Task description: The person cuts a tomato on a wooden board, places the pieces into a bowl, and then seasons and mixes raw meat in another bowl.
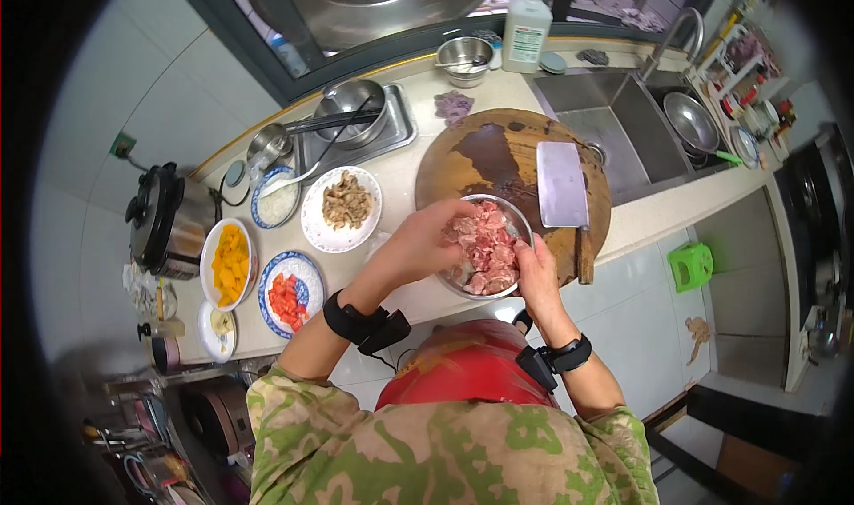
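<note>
A metal bowl (525,223) full of cut raw meat (487,252) is at the front edge of the round wooden board (445,163). My right hand (539,278) grips the bowl's right rim, thumb on top. My left hand (427,243) reaches over the bowl's left side, its fingers bent at the meat; whether they hold any is hidden. On the board, right of the bowl, lies a cleaver (562,185) with its wooden handle toward me. Left of my left hand stands a white plate of cooked-looking brown pieces (347,203).
Farther left are a bowl of orange chunks (231,265), a plate of red pieces (286,302), a dish of white grains (277,201) and a cooker (173,220). Behind stand a tray (402,127) with a pan and a pump bottle (527,34). The sink (614,132) is right.
</note>
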Motion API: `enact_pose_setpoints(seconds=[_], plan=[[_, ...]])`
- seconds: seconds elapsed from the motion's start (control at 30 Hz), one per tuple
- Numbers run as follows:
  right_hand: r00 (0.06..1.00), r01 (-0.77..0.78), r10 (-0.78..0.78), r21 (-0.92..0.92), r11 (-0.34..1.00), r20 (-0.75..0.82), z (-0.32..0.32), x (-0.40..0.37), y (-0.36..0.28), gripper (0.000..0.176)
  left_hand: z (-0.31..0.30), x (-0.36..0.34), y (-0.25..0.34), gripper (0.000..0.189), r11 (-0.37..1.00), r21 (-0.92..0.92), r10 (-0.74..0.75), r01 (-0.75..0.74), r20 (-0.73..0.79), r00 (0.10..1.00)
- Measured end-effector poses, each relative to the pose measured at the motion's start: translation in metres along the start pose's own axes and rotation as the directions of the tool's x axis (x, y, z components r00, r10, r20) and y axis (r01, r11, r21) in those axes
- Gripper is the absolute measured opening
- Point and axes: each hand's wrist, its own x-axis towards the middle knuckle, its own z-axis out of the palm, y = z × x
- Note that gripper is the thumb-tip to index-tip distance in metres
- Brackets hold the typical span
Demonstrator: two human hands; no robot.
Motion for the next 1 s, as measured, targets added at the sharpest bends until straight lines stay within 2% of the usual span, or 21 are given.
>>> enact_pose_setpoints(seconds=[0.13, 0.17, 0.27, 0.3, 0.33, 0.4, 0.53, 0.63, 0.77, 0.83, 0.9, 1.0], plan=[[0.999, -0.047, 0.048, 0.014, 0.999, -0.026, -0.026, 0.001, 0.001, 0.029, 0.017, 0.018, 0.010, 0.038, 0.993, -0.117, -0.024, 0.025, 0.009, 1.000], [0.999, -0.036, 0.037, 0.015, 0.999, -0.035, -0.032, 0.001, -0.001, 0.029, 0.025, 0.021, 0.015, 0.034, 0.978, -0.199, -0.061, 0.066, 0.035, 0.998], [0.997, -0.047, 0.048, 0.028, 0.999, -0.053, -0.058, -0.002, -0.015, 0.028, 0.058, 0.037, 0.035, 0.027, 0.942, -0.287, -0.151, 0.176, 0.106, 0.983], [0.995, -0.076, 0.079, 0.040, 0.996, -0.056, -0.070, -0.005, -0.024, 0.027, 0.073, 0.045, 0.032, 0.021, 0.995, -0.062, 0.073, -0.075, -0.037, 0.997], [0.992, -0.105, 0.109, 0.053, 0.993, -0.059, -0.082, -0.006, -0.029, 0.026, 0.081, 0.052, 0.038, 0.020, 0.992, 0.071, 0.104, -0.100, -0.060, 0.993], [0.990, -0.061, 0.068, 0.059, 0.996, -0.124, -0.108, -0.004, -0.027, 0.025, 0.099, 0.069, 0.051, 0.019, 0.934, 0.329, 0.176, -0.137, -0.090, 0.980], [0.981, -0.070, 0.086, 0.100, 0.992, -0.171, -0.169, -0.002, -0.026, 0.024, 0.148, 0.102, 0.072, 0.028, 0.959, 0.223, 0.191, -0.177, -0.043, 0.981], [0.964, 0.077, -0.052, 0.086, 0.993, -0.261, -0.213, 0.008, -0.009, 0.025, 0.180, 0.120, 0.105, 0.039, 0.998, 0.052, -0.039, 0.034, 0.109, 0.993], [0.947, 0.046, -0.023, 0.063, 0.997, -0.321, -0.270, 0.002, -0.017, 0.021, 0.238, 0.141, 0.125, 0.051, 0.941, 0.177, 0.268, -0.288, 0.130, 0.955], [0.930, 0.060, -0.025, 0.085, 0.995, -0.367, -0.295, 0.000, -0.019, 0.020, 0.259, 0.149, 0.147, 0.050, 0.966, 0.061, 0.237, -0.251, 0.180, 0.955], [0.906, 0.037, 0.038, 0.169, 0.985, -0.421, -0.320, -0.004, -0.017, 0.020, 0.279, 0.160, 0.159, 0.048, 0.981, -0.010, 0.191, -0.194, 0.245, 0.951], [0.884, 0.007, 0.118, 0.265, 0.964, -0.453, -0.357, -0.014, -0.017, 0.019, 0.309, 0.179, 0.173, 0.039, 0.983, -0.185, 0.063, -0.007, 0.300, 0.952]])
